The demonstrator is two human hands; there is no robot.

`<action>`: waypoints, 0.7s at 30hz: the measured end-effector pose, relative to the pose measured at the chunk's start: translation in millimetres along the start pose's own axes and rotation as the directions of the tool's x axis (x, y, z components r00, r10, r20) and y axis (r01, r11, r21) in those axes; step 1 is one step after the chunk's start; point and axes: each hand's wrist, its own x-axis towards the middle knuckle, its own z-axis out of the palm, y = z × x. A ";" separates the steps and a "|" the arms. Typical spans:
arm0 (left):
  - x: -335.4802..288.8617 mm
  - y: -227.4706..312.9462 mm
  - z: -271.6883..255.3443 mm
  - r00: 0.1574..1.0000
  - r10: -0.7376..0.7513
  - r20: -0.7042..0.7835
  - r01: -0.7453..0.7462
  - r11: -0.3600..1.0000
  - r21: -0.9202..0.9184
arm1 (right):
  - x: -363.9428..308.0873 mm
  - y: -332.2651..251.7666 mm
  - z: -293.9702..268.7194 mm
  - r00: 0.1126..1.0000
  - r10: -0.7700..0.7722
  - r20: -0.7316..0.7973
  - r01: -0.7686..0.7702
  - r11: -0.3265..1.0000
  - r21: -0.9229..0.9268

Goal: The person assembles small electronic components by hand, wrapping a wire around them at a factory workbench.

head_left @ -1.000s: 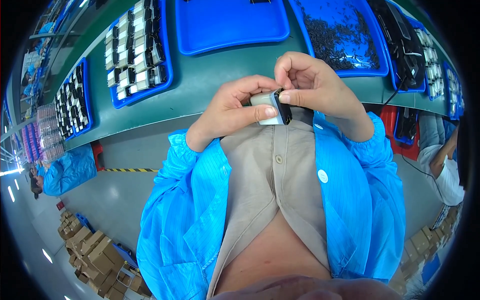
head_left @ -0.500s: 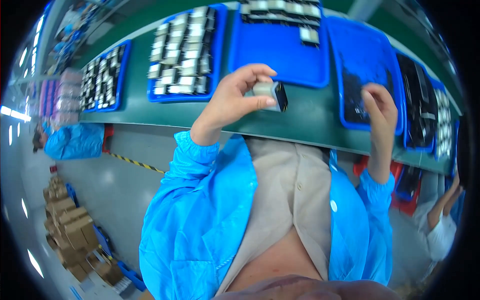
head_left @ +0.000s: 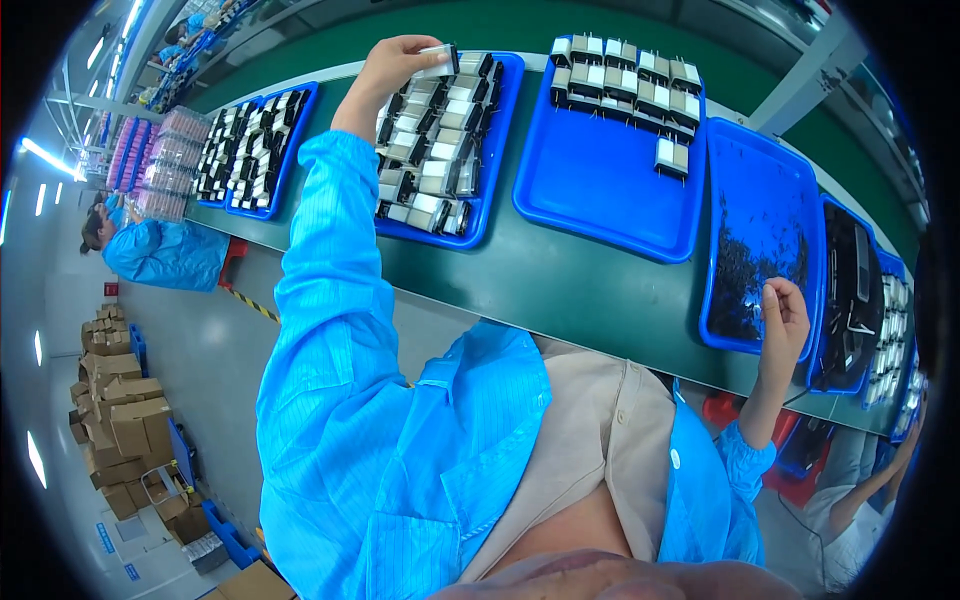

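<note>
My left hand [head_left: 392,72] is stretched out to the far end of a blue tray [head_left: 503,150], its fingers closed on a small white-and-black block [head_left: 435,62]. Rows of similar blocks [head_left: 440,145], some with thin pins, fill that tray below the hand. My right hand [head_left: 786,312] is bent into a pinch over the near part of another blue tray [head_left: 728,170], which holds many tiny dark pieces [head_left: 745,290]. Whatever sits between those fingertips is too small or hidden to make out.
Between these trays stands a blue tray [head_left: 600,165] with white-and-black blocks at its far end. Farther right lies a tray of black parts [head_left: 845,290]; block-filled trays [head_left: 268,150] stand at left. A post [head_left: 800,85] rises behind the green bench [head_left: 450,285]. Other people sit at both sides.
My left hand has carried the block from in front of me up and left to the filled tray. My right hand stays by the tray of tiny pieces. The view has shifted.
</note>
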 end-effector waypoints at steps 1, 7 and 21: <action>14.8 -9.6 2.0 1.000 0.000 0.000 0.000 1.000 -0.002 | 0.7 -1.4 2.0 1.000 0.005 0.006 -0.005 1.000 -0.001; 52.8 -30.5 18.7 0.975 -0.091 0.203 0.092 0.996 0.004 | 7.2 -6.6 1.0 1.000 -0.003 0.011 0.003 1.000 -0.023; -3.9 125.0 176.8 0.488 0.777 0.398 -0.873 0.435 0.222 | 4.2 -22.7 22.1 0.932 -0.172 0.318 0.348 0.664 -0.661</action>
